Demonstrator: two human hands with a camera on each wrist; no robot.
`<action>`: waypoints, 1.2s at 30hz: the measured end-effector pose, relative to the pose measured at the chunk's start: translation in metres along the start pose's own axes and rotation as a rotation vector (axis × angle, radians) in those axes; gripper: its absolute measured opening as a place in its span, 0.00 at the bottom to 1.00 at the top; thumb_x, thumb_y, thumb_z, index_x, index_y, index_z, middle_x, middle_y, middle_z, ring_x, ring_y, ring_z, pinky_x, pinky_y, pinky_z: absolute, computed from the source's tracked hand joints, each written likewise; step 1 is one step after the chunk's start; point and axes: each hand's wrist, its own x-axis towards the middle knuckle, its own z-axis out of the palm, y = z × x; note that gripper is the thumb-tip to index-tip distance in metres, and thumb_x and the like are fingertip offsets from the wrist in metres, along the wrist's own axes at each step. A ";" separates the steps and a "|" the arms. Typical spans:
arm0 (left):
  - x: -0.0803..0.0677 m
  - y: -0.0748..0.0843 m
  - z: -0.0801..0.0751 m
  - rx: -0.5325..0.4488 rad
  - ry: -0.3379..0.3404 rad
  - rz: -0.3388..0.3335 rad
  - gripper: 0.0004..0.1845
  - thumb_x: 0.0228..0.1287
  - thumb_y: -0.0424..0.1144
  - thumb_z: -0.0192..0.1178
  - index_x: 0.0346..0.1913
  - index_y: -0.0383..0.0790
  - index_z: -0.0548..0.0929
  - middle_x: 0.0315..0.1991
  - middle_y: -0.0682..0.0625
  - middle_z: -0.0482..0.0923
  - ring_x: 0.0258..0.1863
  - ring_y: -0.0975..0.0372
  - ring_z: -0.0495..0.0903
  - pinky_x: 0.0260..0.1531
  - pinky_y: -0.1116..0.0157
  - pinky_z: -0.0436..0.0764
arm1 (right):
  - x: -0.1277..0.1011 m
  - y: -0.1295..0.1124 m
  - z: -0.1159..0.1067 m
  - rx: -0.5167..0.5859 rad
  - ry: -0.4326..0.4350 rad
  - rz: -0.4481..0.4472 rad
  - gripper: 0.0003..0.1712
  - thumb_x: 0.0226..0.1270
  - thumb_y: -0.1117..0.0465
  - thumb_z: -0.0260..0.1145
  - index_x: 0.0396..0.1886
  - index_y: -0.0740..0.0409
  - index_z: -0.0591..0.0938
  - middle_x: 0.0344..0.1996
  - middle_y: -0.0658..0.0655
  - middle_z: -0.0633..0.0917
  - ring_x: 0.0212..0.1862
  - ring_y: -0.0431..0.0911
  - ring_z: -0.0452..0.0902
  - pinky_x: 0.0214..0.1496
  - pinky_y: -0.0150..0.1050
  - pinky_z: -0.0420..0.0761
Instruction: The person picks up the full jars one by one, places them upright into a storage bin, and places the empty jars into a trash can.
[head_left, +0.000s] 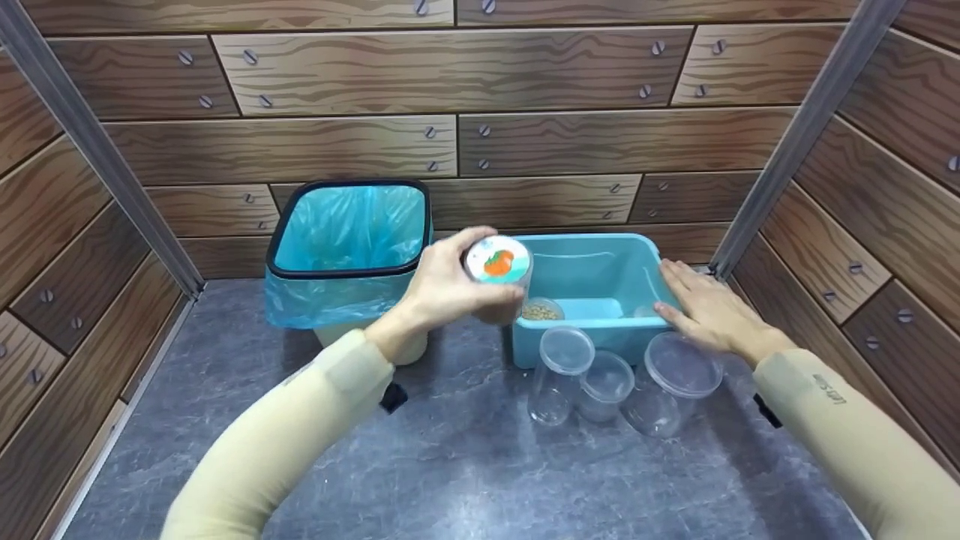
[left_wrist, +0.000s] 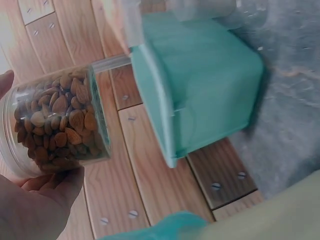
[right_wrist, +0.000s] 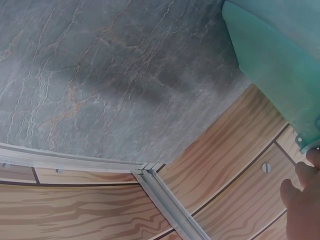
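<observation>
So far left there's the bin point(head_left: 349, 232) with the blue bag, and just right of it the left hand point(head_left: 442, 289) has its grip wrapped round a clear jar point(head_left: 499, 271) with an orange-picture lid, held up off the surface point(head_left: 450, 465) at the teal tub's point(head_left: 600, 285) near-left corner. I'd say the trick here is to keep that jar level and the grip firm round the body, while the other hand steadies the tub. Three empty clear containers point(head_left: 607, 382) stand right in front of the tub. The right hand point(head_left: 709, 311) lies flat, fingers straight, on the tub's right rim, gripping nothing. The head view only shows the lid; the left wrist view shows the jar point(left_wrist: 55, 122) is packed with almonds.
</observation>
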 end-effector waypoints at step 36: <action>0.113 -0.022 0.101 -0.060 -0.044 -0.127 0.48 0.54 0.49 0.89 0.78 0.42 0.80 0.62 0.45 0.89 0.58 0.56 0.88 0.63 0.56 0.89 | -0.005 -0.003 0.001 -0.009 0.004 0.040 0.46 0.93 0.41 0.50 0.92 0.69 0.53 0.91 0.72 0.58 0.91 0.71 0.53 0.91 0.74 0.56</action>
